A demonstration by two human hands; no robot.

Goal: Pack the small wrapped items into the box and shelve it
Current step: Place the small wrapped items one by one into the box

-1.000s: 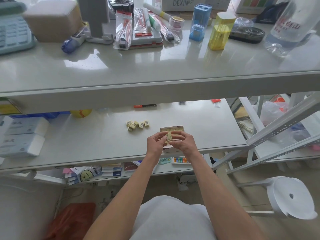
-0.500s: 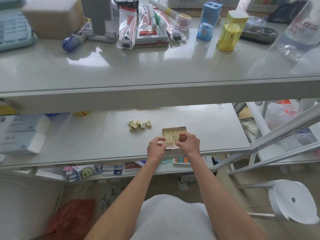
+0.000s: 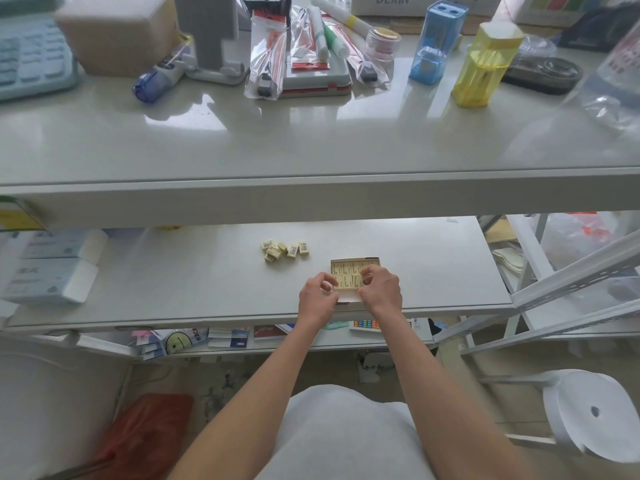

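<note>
Your left hand (image 3: 317, 296) and right hand (image 3: 381, 289) meet just right of the frame's centre, at the front edge of the pale grey middle shelf (image 3: 194, 282). Between them lies the shallow brown cardboard box (image 3: 355, 260), flat on the shelf with its open side up. Small pale yellow wrapped blocks (image 3: 346, 271) sit packed in rows inside it, filling the far part. The near strip of the box floor shows bare between your wrists.

Your left hand's fingers are curled, with thumb and forefinger closed on the box's left wall near its front corner. Your right hand is curled over the right side of the box, its fingertips (image 3: 364, 276) down on the packed blocks. Whether they pinch one block or only press on it, I cannot tell.

A loose heap of the same wrapped blocks (image 3: 284, 250) lies on the shelf up and to the left of the box, apart from it. Some of them show barcode labels.

At the left edge of the frame, soft white-and-blue tissue packs (image 3: 52, 268) rest on the same shelf.

On the glossy upper shelf (image 3: 311, 147) across the top of the frame, a clear blue plastic case (image 3: 437, 43) stands just beside a clear yellow plastic case (image 3: 482, 67), both upright.

A round white stool (image 3: 595, 414) stands at the lower right, and a red plastic bag (image 3: 138, 438) lies at the lower left.
</note>
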